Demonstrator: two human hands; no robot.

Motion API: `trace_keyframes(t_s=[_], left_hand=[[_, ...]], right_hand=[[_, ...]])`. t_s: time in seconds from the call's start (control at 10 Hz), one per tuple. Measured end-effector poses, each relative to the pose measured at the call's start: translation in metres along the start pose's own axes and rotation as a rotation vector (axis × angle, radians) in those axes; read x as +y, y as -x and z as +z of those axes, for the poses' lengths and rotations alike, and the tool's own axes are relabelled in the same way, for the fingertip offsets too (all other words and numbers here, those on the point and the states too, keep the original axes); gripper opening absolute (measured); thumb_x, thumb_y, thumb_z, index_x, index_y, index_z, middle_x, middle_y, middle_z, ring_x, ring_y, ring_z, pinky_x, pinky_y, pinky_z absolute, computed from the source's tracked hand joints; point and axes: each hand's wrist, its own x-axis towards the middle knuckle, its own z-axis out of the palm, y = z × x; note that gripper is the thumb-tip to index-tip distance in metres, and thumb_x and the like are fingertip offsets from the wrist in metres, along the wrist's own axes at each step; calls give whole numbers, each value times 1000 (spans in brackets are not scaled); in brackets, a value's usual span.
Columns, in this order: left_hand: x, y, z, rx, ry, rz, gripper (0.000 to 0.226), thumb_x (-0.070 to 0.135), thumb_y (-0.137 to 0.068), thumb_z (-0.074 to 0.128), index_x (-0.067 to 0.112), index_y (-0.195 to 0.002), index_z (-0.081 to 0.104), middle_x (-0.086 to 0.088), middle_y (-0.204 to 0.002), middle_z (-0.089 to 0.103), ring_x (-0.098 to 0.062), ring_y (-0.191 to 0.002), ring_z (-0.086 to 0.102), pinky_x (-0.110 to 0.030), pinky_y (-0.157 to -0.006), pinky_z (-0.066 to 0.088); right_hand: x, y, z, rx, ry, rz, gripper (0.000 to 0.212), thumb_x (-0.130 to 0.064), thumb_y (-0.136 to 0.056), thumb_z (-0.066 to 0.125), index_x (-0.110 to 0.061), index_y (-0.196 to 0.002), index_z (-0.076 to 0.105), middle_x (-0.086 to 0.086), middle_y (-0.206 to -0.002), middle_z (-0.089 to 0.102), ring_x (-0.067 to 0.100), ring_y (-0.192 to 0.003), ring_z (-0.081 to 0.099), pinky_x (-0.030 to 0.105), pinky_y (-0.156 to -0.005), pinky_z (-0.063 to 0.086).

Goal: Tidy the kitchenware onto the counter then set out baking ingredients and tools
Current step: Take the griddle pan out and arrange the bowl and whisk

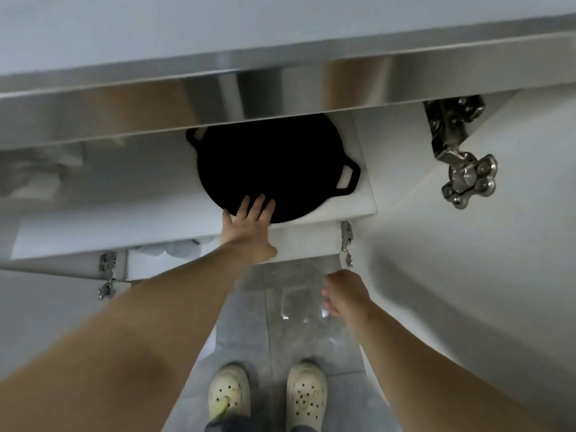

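A black round griddle pan point(268, 163) with two loop handles lies flat on a white cabinet shelf point(124, 226) under the steel counter edge point(280, 67). The counter hides the pan's far part. My left hand point(249, 229) reaches onto the shelf, and its straight fingers rest on the pan's near rim with the thumb spread to the left. My right hand point(344, 289) hangs lower, above the floor in front of the cabinet. Its fingers are loosely curled and I see nothing in them.
The cabinet's right door point(467, 275) stands open with a metal hinge point(461, 157) on it. Crumpled white bags point(34, 173) lie at the shelf's left. Smaller hinges point(107, 261) sit below the shelf front. My pale clogs point(229, 391) stand on grey floor tiles.
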Motion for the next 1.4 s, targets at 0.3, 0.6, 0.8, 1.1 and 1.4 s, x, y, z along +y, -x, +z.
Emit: trace_keyframes(t_s=[0.3, 0.6, 0.8, 1.1, 1.4], left_hand=[[-1, 47, 32, 325, 357, -100, 65, 34, -89, 52, 28, -147, 22, 5, -154, 20, -19, -144, 12, -45, -116, 7], [4, 21, 18, 151, 2142, -860, 22, 18, -94, 55, 4, -111, 54, -13, -113, 59, -24, -95, 61, -30, -85, 48], [2, 28, 13, 66, 2424, -632, 35, 3, -98, 41, 3, -133, 46, -15, -128, 58, -27, -113, 58, -36, -85, 48], [13, 77, 16, 53, 2369, -446, 27, 3, -96, 43, 0, -120, 55, -17, -115, 65, -24, -103, 66, -34, -84, 57], [3, 134, -14, 82, 2408, -474, 24, 0, -96, 43, -3, -116, 55, -15, -102, 68, -19, -85, 70, -24, -64, 59]], right_hand=[[-10, 14, 15, -112, -182, -7, 28, -7, -94, 43, -16, -67, 44, 1, -67, 46, 12, -55, 44, 14, -37, 40], [-1, 17, 13, -134, -176, 21, 30, -6, -95, 43, -16, -67, 43, 2, -67, 47, 13, -56, 45, 22, -51, 40], [-3, 16, 14, -45, -210, -9, 23, -9, -93, 43, -12, -71, 50, 2, -67, 49, 18, -61, 48, 25, -56, 39], [-30, 27, 23, -137, -875, -40, 33, -17, -91, 59, -10, -122, 52, 12, -117, 63, 24, -105, 62, 33, -91, 49], [-33, 78, 25, -214, -1087, -74, 34, 1, -95, 44, -10, -127, 53, 14, -119, 63, 22, -99, 65, 30, -74, 53]])
